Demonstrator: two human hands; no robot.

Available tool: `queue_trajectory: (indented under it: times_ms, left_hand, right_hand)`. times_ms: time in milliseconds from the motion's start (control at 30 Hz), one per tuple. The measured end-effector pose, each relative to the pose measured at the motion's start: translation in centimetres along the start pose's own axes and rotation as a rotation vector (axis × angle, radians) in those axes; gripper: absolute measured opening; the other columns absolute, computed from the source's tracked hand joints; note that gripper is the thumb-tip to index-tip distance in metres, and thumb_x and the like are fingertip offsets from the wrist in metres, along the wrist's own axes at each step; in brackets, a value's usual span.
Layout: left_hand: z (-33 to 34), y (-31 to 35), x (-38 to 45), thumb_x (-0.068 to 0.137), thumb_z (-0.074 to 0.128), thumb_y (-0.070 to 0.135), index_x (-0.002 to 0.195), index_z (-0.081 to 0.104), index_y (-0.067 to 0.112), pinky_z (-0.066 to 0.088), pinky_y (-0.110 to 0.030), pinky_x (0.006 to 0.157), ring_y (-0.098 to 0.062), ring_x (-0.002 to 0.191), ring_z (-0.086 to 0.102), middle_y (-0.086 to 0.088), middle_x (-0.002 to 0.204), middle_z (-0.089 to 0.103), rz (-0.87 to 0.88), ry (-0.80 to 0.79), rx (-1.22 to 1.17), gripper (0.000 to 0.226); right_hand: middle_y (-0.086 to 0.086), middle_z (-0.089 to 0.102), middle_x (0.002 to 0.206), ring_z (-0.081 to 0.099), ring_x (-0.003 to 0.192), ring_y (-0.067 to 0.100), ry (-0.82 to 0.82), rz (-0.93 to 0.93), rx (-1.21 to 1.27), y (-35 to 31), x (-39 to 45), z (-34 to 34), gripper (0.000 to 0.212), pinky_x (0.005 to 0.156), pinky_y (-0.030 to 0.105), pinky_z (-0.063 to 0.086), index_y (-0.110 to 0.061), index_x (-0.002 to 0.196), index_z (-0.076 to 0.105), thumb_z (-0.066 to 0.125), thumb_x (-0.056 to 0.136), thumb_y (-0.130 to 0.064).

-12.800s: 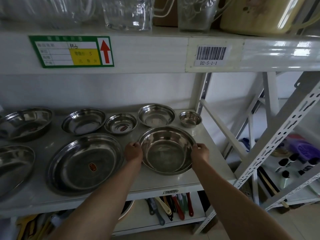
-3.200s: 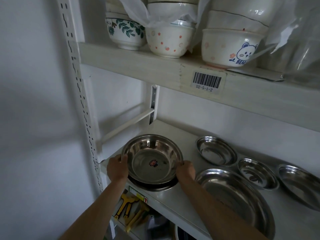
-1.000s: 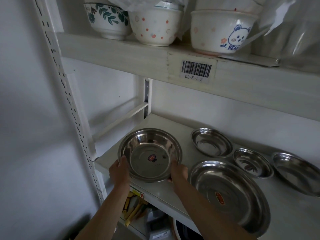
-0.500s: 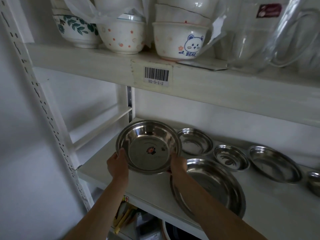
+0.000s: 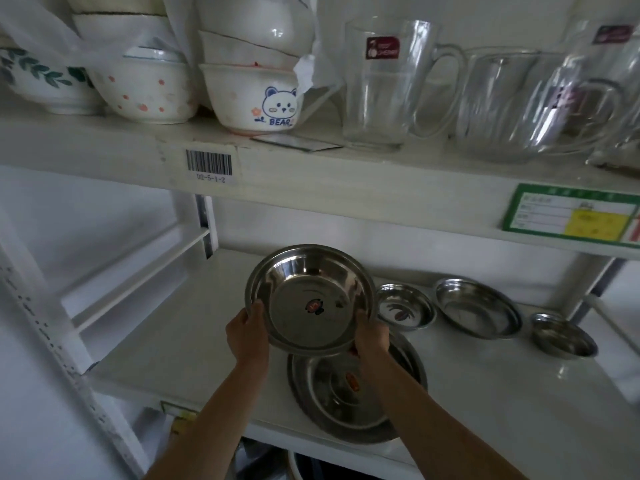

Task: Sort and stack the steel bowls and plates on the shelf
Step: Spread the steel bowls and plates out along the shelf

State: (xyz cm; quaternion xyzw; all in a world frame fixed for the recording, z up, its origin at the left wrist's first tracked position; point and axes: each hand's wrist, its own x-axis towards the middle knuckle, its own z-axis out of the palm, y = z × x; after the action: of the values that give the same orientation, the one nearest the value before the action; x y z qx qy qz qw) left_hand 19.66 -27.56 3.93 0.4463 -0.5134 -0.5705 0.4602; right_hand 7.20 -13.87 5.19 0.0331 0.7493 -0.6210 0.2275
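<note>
I hold a large steel bowl (image 5: 304, 299), apparently nested with another, tilted toward me above the white shelf (image 5: 166, 344). My left hand (image 5: 247, 334) grips its left rim and my right hand (image 5: 370, 337) its lower right rim. Under the bowl and my right forearm lies a big flat steel plate (image 5: 343, 403) with a red sticker. To the right on the shelf stand a small steel dish (image 5: 405, 306), a medium steel plate (image 5: 478, 306) and a little steel bowl (image 5: 562, 336).
The shelf above carries ceramic bowls (image 5: 249, 95), glass jugs (image 5: 381, 84) and a glass bowl (image 5: 502, 102); its front edge hangs low over the steel ware. A white upright post (image 5: 45, 306) and a diagonal brace (image 5: 138, 278) bound the left side.
The bowl has been lifted off the shelf's left end and carried right, now above the big flat plate. My view has swung right, showing more dishes.
</note>
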Motion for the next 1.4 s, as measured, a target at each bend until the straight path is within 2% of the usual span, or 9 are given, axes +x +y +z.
queue_trajectory:
  times_ms: [67, 233, 467, 600, 733, 1000, 1100, 1233, 1400]
  left_hand:
    - [1.1, 0.0, -0.9, 0.090, 0.059, 0.026, 0.055, 0.055, 0.005, 0.037, -0.031, 0.061, -0.019, 0.057, 0.044, -0.008, 0.054, 0.050, -0.008, -0.019, 0.000, 0.041]
    - [4.2, 0.0, -3.6, 0.089, 0.060, 0.029, 0.047, 0.047, 0.015, 0.035, -0.031, 0.059, -0.019, 0.054, 0.041, -0.004, 0.049, 0.045, -0.041, -0.080, 0.002, 0.046]
    - [8.2, 0.1, -7.9, 0.091, 0.057, 0.028, 0.057, 0.056, 0.010, 0.042, -0.033, 0.061, -0.021, 0.061, 0.052, -0.008, 0.061, 0.059, -0.048, -0.205, -0.002, 0.039]
    - [10.2, -0.3, -10.1, 0.091, 0.058, 0.029, 0.069, 0.064, 0.008, 0.050, -0.036, 0.069, -0.024, 0.070, 0.059, -0.010, 0.069, 0.064, -0.054, -0.255, 0.007, 0.031]
    - [12.1, -0.7, -12.2, 0.092, 0.056, 0.031, 0.090, 0.070, -0.002, 0.053, -0.049, 0.084, -0.037, 0.089, 0.065, -0.022, 0.088, 0.070, 0.002, -0.292, 0.086, 0.036]
    - [14.4, -1.0, -16.9, 0.095, 0.051, 0.039, 0.106, 0.067, -0.002, 0.048, -0.047, 0.093, -0.035, 0.100, 0.062, -0.022, 0.110, 0.066, 0.019, -0.373, 0.183, 0.045]
    - [14.8, -1.2, -18.8, 0.097, 0.046, 0.042, 0.103, 0.067, 0.007, 0.043, -0.038, 0.088, -0.028, 0.096, 0.060, -0.011, 0.106, 0.067, -0.034, -0.422, 0.207, 0.041]
    - [15.6, -2.1, -20.2, 0.092, 0.051, 0.047, 0.097, 0.068, 0.007, 0.051, -0.048, 0.090, -0.034, 0.095, 0.064, -0.019, 0.102, 0.069, -0.078, -0.466, 0.164, 0.044]
    - [16.0, -3.5, -21.9, 0.092, 0.052, 0.047, 0.086, 0.067, 0.008, 0.049, -0.037, 0.072, -0.036, 0.076, 0.061, -0.030, 0.096, 0.066, -0.152, -0.509, 0.179, 0.042]
  right_hand:
    - [0.005, 0.054, 0.062, 0.052, 0.056, 0.020, 0.017, 0.002, 0.021, 0.0, 0.1, -1.6, 0.034, 0.058, 0.034, 0.045, -0.014, 0.071, 0.055, 0.051, 0.096, -0.036]
    - [0.016, 0.069, 0.086, 0.067, 0.083, 0.033, 0.075, 0.004, 0.021, -0.2, 0.2, -5.8, 0.035, 0.074, 0.042, 0.055, -0.008, 0.088, 0.066, 0.050, 0.096, -0.039]
    - [0.013, 0.068, 0.079, 0.067, 0.077, 0.030, 0.132, 0.003, 0.110, 0.6, 1.0, -11.5, 0.031, 0.076, 0.044, 0.059, -0.012, 0.083, 0.064, 0.050, 0.097, -0.035]
    - [0.012, 0.062, 0.075, 0.060, 0.065, 0.024, 0.166, 0.011, 0.180, 0.5, 0.4, -14.8, 0.029, 0.054, 0.032, 0.049, -0.013, 0.079, 0.057, 0.048, 0.100, -0.029]
    - [0.012, 0.059, 0.074, 0.060, 0.071, 0.028, 0.229, -0.003, 0.182, 0.8, 0.3, -17.7, 0.031, 0.062, 0.036, 0.051, -0.013, 0.074, 0.051, 0.047, 0.101, -0.030]
    - [0.014, 0.058, 0.074, 0.058, 0.068, 0.028, 0.292, -0.008, 0.189, 1.5, -0.2, -23.2, 0.034, 0.064, 0.041, 0.053, -0.012, 0.070, 0.052, 0.048, 0.100, -0.028]
    - [0.015, 0.060, 0.076, 0.058, 0.066, 0.026, 0.304, -0.016, 0.188, 2.0, -0.5, -25.0, 0.034, 0.059, 0.036, 0.051, -0.011, 0.072, 0.053, 0.047, 0.101, -0.029]
    - [0.016, 0.062, 0.077, 0.059, 0.065, 0.025, 0.311, -0.009, 0.174, 2.8, -0.7, -27.1, 0.033, 0.055, 0.034, 0.051, -0.010, 0.075, 0.055, 0.047, 0.100, -0.030]
    - [0.013, 0.060, 0.073, 0.058, 0.066, 0.024, 0.304, -0.013, 0.148, 3.7, -1.2, -29.0, 0.035, 0.058, 0.034, 0.051, -0.009, 0.075, 0.056, 0.046, 0.101, -0.030]
